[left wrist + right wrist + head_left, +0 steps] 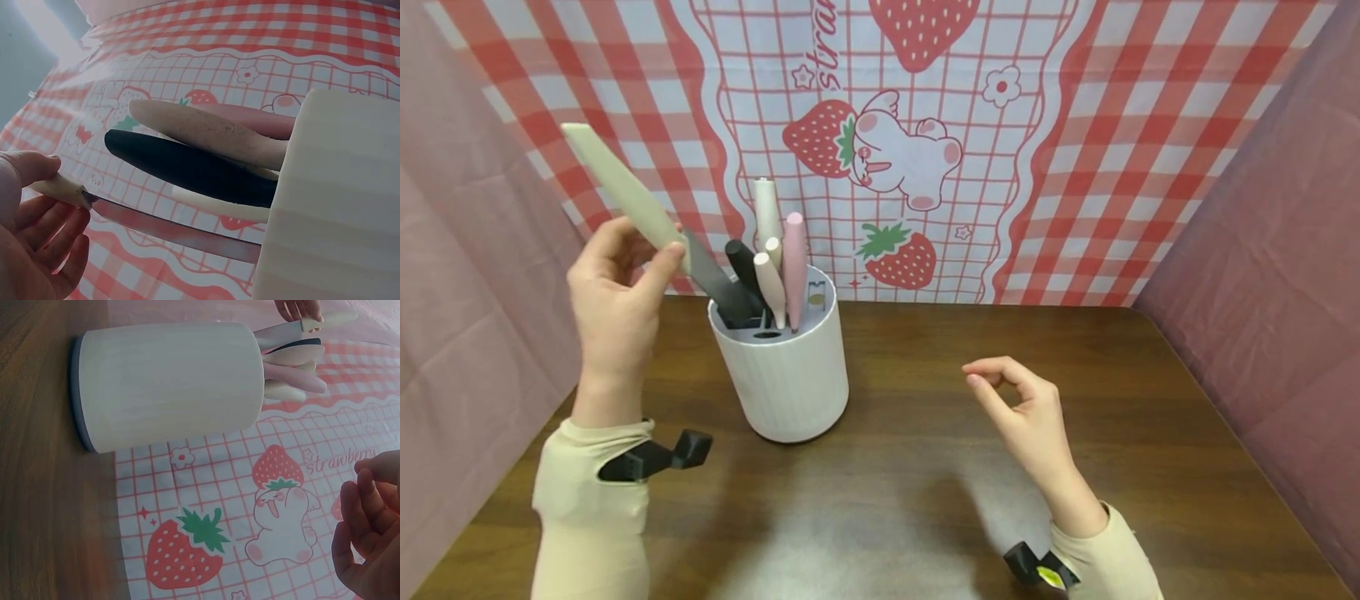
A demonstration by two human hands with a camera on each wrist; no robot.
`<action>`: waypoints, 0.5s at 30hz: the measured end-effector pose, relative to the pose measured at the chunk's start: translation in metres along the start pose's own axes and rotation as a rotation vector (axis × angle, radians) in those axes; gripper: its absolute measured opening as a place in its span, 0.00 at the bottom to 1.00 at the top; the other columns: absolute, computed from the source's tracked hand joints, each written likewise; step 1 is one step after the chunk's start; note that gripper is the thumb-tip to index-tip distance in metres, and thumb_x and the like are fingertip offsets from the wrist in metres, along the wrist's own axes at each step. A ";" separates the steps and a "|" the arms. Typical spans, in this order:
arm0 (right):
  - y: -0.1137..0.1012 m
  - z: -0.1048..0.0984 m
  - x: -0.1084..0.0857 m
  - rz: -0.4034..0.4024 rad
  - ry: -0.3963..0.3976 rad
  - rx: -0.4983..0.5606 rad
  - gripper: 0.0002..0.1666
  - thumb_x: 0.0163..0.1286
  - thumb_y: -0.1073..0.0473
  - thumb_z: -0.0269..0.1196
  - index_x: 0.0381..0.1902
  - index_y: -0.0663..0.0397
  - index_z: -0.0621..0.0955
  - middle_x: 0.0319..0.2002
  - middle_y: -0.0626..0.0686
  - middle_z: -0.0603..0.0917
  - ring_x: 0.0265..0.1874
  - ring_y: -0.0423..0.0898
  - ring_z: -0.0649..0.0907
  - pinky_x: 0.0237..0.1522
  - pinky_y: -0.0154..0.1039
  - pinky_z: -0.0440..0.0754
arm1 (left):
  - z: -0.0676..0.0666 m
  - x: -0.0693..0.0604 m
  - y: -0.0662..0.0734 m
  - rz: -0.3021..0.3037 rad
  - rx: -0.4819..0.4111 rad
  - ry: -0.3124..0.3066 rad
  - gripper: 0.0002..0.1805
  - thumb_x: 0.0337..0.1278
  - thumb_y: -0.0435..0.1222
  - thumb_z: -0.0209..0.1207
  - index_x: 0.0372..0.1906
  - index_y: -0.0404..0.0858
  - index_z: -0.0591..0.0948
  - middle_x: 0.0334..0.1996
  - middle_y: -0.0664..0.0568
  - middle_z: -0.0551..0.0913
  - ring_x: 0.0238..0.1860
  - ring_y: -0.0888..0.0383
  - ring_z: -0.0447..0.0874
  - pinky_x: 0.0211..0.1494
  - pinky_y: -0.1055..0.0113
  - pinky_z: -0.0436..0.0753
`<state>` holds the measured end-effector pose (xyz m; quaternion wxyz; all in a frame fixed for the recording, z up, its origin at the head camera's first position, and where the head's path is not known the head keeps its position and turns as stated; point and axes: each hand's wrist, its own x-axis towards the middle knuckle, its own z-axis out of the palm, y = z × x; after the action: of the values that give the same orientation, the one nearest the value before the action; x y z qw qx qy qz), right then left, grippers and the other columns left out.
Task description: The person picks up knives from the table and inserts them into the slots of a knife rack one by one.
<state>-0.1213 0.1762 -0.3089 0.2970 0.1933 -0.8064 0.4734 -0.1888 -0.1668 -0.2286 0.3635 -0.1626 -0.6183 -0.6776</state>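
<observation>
My left hand (617, 287) pinches the cream handle of a knife (625, 187) between thumb and fingers. The knife leans to the left, and the lower part of its grey blade (175, 234) is inside a white ribbed knife block (790, 383). Other handles stand in the block: a black one (187, 169), a pink one (794, 267) and several pale ones. My right hand (1026, 417) hovers over the table to the right of the block, holding nothing, with thumb and index fingertips close together and fingers loosely bent.
A dark brown wooden table (910, 492) lies under everything. Behind it hangs a red and white checked cloth (1142, 167) with strawberry prints. Pink fabric (1277, 283) closes off both sides. Each wrist wears a black camera mount (655, 457).
</observation>
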 end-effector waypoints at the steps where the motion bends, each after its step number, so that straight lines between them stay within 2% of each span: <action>1: 0.000 0.000 0.001 -0.001 -0.001 0.001 0.07 0.55 0.76 0.61 0.33 0.67 0.81 0.24 0.51 0.80 0.26 0.33 0.76 0.30 0.24 0.70 | -0.001 0.001 0.000 0.003 -0.003 0.001 0.14 0.45 0.26 0.64 0.41 0.33 0.81 0.34 0.51 0.83 0.35 0.58 0.78 0.38 0.78 0.76; 4: -0.001 0.001 0.001 0.004 -0.005 -0.001 0.06 0.55 0.75 0.61 0.33 0.67 0.81 0.25 0.47 0.79 0.26 0.32 0.76 0.30 0.25 0.70 | -0.002 0.001 0.000 0.011 0.053 0.007 0.14 0.46 0.27 0.63 0.42 0.34 0.81 0.33 0.53 0.83 0.34 0.60 0.78 0.34 0.79 0.75; 8: -0.001 0.000 0.000 0.015 -0.006 -0.004 0.06 0.55 0.75 0.62 0.32 0.66 0.81 0.25 0.42 0.78 0.26 0.32 0.76 0.28 0.24 0.69 | -0.002 0.000 -0.001 0.029 0.248 -0.014 0.15 0.49 0.30 0.62 0.45 0.37 0.81 0.34 0.59 0.81 0.35 0.62 0.77 0.25 0.78 0.68; 10: -0.001 0.001 0.000 0.018 -0.005 -0.004 0.06 0.55 0.75 0.61 0.32 0.66 0.81 0.24 0.42 0.78 0.26 0.32 0.76 0.29 0.24 0.69 | -0.002 0.000 -0.002 0.042 0.303 -0.021 0.16 0.50 0.31 0.62 0.47 0.37 0.80 0.35 0.60 0.80 0.36 0.62 0.77 0.23 0.78 0.65; 13: 0.000 0.002 0.000 0.016 -0.003 -0.006 0.06 0.55 0.75 0.61 0.32 0.65 0.81 0.25 0.41 0.78 0.26 0.31 0.76 0.30 0.24 0.70 | -0.002 0.001 -0.004 0.060 0.271 -0.010 0.16 0.49 0.30 0.62 0.46 0.37 0.80 0.36 0.59 0.81 0.36 0.62 0.77 0.25 0.78 0.68; 15: 0.000 0.002 0.000 0.014 -0.002 -0.007 0.06 0.55 0.75 0.61 0.32 0.65 0.81 0.25 0.41 0.78 0.26 0.31 0.76 0.30 0.24 0.70 | 0.000 0.002 -0.007 0.055 0.194 -0.007 0.15 0.48 0.29 0.63 0.45 0.36 0.81 0.36 0.58 0.82 0.36 0.61 0.78 0.30 0.79 0.72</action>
<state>-0.1225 0.1745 -0.3097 0.2938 0.1871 -0.8097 0.4723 -0.1949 -0.1679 -0.2320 0.3938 -0.1459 -0.6775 -0.6038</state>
